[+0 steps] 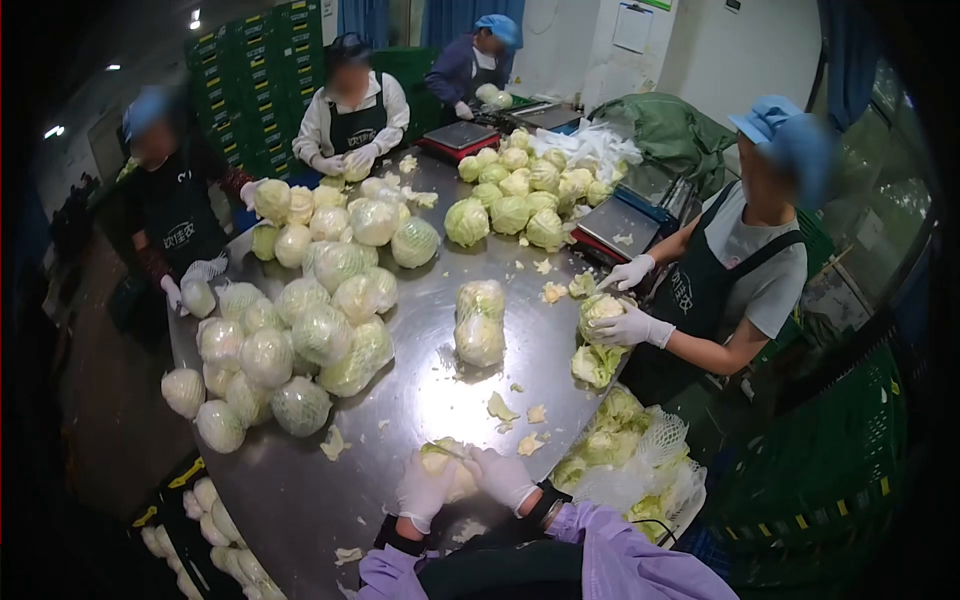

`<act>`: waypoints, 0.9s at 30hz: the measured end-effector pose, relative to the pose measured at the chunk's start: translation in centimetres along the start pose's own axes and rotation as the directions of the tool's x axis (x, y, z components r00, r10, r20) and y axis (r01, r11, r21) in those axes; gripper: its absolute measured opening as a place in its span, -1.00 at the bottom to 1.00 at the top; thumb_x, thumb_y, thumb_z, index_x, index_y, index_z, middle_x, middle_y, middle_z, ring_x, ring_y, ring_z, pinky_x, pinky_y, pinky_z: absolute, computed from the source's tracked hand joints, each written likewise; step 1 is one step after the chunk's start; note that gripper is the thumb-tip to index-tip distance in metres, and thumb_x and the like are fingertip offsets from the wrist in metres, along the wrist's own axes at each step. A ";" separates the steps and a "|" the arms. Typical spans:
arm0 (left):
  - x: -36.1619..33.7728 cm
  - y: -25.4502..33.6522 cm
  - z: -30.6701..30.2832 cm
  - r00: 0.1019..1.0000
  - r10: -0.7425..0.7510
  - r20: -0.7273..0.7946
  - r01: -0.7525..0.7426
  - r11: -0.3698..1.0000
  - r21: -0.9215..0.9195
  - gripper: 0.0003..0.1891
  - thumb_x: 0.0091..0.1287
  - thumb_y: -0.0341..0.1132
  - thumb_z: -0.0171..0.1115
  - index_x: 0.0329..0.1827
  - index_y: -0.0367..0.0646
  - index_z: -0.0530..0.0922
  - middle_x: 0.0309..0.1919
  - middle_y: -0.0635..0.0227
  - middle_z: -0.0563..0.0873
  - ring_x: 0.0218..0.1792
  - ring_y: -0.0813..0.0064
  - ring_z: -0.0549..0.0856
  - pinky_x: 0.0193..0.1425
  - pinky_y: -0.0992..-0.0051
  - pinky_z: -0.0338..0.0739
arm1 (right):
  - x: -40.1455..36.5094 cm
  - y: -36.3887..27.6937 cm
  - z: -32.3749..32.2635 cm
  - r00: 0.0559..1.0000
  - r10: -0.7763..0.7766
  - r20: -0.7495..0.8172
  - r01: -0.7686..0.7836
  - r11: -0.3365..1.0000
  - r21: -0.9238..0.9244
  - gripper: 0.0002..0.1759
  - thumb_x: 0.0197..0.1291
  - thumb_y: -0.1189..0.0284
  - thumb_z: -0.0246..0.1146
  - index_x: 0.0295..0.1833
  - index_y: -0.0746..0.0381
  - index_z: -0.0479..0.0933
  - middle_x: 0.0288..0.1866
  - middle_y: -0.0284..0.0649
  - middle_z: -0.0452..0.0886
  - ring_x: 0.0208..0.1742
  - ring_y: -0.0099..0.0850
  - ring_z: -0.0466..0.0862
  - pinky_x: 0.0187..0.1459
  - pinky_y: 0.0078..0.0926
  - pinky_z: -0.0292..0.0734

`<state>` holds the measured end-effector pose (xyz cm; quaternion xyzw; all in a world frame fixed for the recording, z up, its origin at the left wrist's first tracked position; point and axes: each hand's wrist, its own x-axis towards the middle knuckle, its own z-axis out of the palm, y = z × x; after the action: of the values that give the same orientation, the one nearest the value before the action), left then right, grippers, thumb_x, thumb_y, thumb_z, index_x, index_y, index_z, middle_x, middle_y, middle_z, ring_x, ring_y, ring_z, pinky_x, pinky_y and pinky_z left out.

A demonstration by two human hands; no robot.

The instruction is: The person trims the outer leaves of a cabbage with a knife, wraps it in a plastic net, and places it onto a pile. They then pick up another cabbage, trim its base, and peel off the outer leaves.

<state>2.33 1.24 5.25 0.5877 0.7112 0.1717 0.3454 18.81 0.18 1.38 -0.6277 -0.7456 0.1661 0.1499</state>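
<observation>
At the table's near edge, my gloved left hand [426, 492] is wrapped round the side of a pale cabbage [461, 484]. My gloved right hand [503, 479] grips the same cabbage from the other side, its fingers near a strip of green leaf on top. The fingertips are partly hidden by the cabbage. Loose leaf scraps [502, 408] lie just ahead of my hands. Farther up the middle stand two cabbages [480, 322] close together, seemingly in clear wrap.
Wrapped cabbages [322, 335] are heaped on the left of the metal table [420, 380]. Bare ones [512, 213] sit at the back near scales [612, 225]. At right, a co-worker's gloved hands [632, 327] hold a cabbage. Several other people stand around. A mesh-lined container [680, 470] stands below right.
</observation>
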 end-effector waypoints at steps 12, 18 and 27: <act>1.1 -0.2 -0.7 1.000 0.023 -0.007 -0.022 0.995 0.100 -0.34 0.19 0.16 0.18 0.14 -0.25 0.46 -0.01 -0.07 0.60 -0.02 -0.12 0.62 0.07 0.11 0.50 | 2.9 1.3 1.3 0.978 -0.177 0.110 0.177 0.984 0.008 -0.60 0.41 0.10 -0.08 -0.10 0.22 0.44 -0.37 -0.01 0.64 -0.37 -0.02 0.67 -0.34 -0.08 0.55; 1.9 -1.2 0.7 0.992 0.062 -0.108 -0.046 0.989 0.143 -0.37 0.16 0.16 0.19 0.09 -0.20 0.49 -0.12 -0.08 0.66 -0.09 -0.13 0.65 0.03 0.08 0.52 | 2.9 1.2 1.5 0.990 -0.136 0.048 0.133 0.989 0.065 -0.59 0.41 0.10 -0.08 -0.11 0.24 0.44 -0.37 0.01 0.64 -0.35 0.00 0.66 -0.31 -0.08 0.55; 2.2 -0.7 -0.1 0.995 0.091 -0.046 -0.084 0.988 0.132 -0.37 0.15 0.17 0.19 0.04 -0.23 0.52 -0.09 -0.09 0.65 -0.11 -0.12 0.66 0.01 0.10 0.53 | 3.3 3.3 1.6 0.977 -0.208 0.043 0.201 0.972 0.122 -0.58 0.43 0.08 -0.12 -0.09 0.19 0.46 -0.36 -0.01 0.64 -0.31 -0.01 0.65 -0.24 -0.11 0.54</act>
<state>1.62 3.14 4.20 0.6349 0.7031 0.1552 0.2802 20.47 3.84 -1.41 -0.5330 -0.7991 0.2103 0.1820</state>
